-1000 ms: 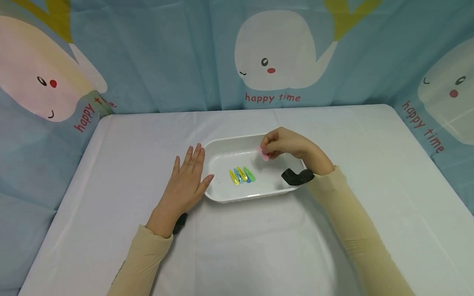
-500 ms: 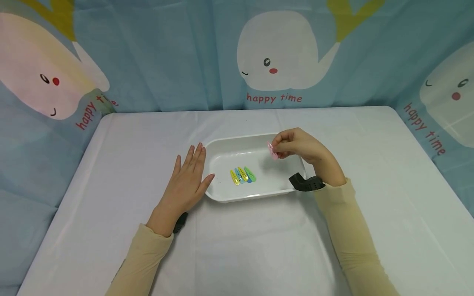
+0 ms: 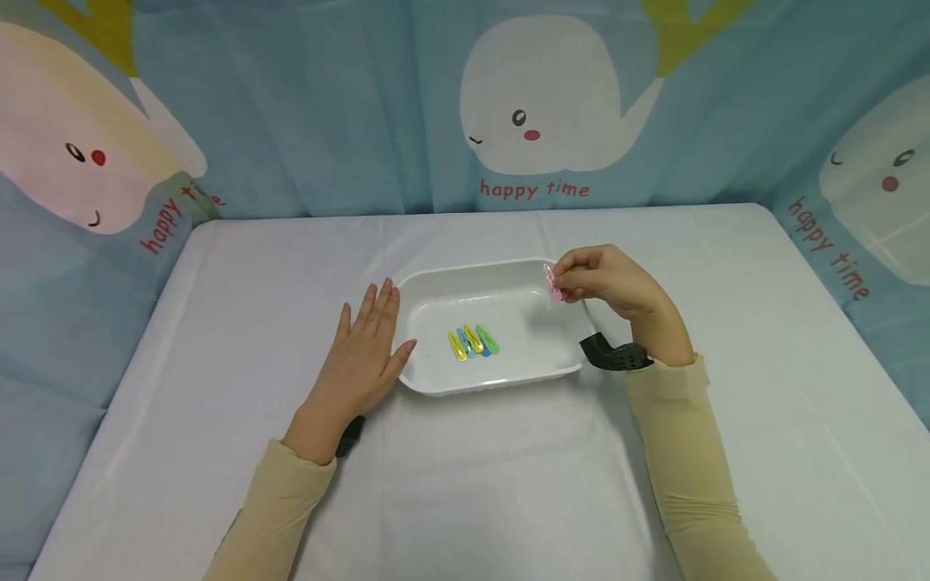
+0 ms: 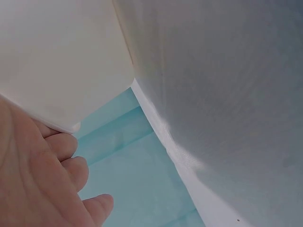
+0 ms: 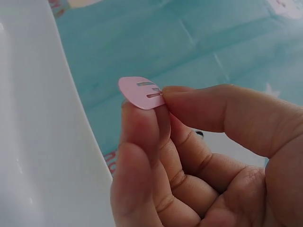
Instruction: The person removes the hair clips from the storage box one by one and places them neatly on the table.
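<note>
A pink snap hair clip (image 5: 139, 92) is pinched between the thumb and fingers of my right hand (image 3: 610, 282), held up over the right end of a white tray (image 3: 523, 375). In the right wrist view the clip's broad slotted end points away from the thumb. My left hand (image 3: 363, 347) lies with straight fingers against the tray's left end, and its thumb reaches over the rim. Inside the tray, left of its middle, several hair clips (image 3: 473, 341) in yellow, blue and green lie side by side in a row.
A white cloth (image 3: 465, 484) covers the table under the tray. Behind the table hangs a blue curtain (image 3: 327, 105) printed with whales. A black strap (image 3: 613, 353) on the right wrist overlaps the tray's right edge in the head view.
My right hand has moved right and slightly up with the pink hair clip, from inside the tray toward its right end. The left hand and the row of clips have stayed put.
</note>
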Action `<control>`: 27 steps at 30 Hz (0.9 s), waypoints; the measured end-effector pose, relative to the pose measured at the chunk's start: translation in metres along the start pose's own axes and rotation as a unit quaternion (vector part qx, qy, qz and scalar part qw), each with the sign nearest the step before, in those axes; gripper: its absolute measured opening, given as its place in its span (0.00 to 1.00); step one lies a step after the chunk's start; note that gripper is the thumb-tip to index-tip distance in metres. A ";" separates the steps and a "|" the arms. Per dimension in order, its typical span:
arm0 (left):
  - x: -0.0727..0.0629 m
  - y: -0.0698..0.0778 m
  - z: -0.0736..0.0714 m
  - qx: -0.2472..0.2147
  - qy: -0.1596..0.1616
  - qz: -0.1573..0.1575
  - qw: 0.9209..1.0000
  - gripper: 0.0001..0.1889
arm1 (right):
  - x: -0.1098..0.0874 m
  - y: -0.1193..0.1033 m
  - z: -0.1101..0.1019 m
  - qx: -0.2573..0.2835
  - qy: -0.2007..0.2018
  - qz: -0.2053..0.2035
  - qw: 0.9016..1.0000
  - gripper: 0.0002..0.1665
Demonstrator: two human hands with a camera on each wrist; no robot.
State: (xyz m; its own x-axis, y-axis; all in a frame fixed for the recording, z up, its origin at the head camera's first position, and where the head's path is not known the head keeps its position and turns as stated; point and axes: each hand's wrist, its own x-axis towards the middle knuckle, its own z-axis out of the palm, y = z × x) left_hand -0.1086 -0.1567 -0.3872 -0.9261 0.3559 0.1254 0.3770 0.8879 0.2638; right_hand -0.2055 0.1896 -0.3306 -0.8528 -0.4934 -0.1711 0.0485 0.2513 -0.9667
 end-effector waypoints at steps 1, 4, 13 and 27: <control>0.000 0.000 0.000 -0.001 0.000 0.000 1.000 0.38 | -0.001 0.000 -0.002 0.006 0.001 -0.001 1.000 0.04; 0.000 0.001 -0.001 -0.004 -0.001 -0.002 1.000 0.38 | -0.002 0.002 -0.006 0.020 0.003 -0.005 1.000 0.04; 0.002 0.001 -0.001 -0.006 -0.004 -0.003 1.000 0.37 | -0.005 0.005 -0.014 0.048 0.014 -0.001 0.999 0.05; 0.002 0.003 -0.002 -0.013 0.001 0.000 1.000 0.36 | -0.012 0.013 -0.031 0.094 0.058 0.004 0.994 0.08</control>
State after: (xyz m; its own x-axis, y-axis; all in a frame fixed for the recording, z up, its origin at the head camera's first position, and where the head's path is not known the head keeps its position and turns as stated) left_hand -0.1094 -0.1544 -0.3841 -0.9260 0.3554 0.1273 0.3774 0.8800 0.2885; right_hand -0.2102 0.2247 -0.3355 -0.9052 -0.3908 -0.1668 0.1433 0.0888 -0.9857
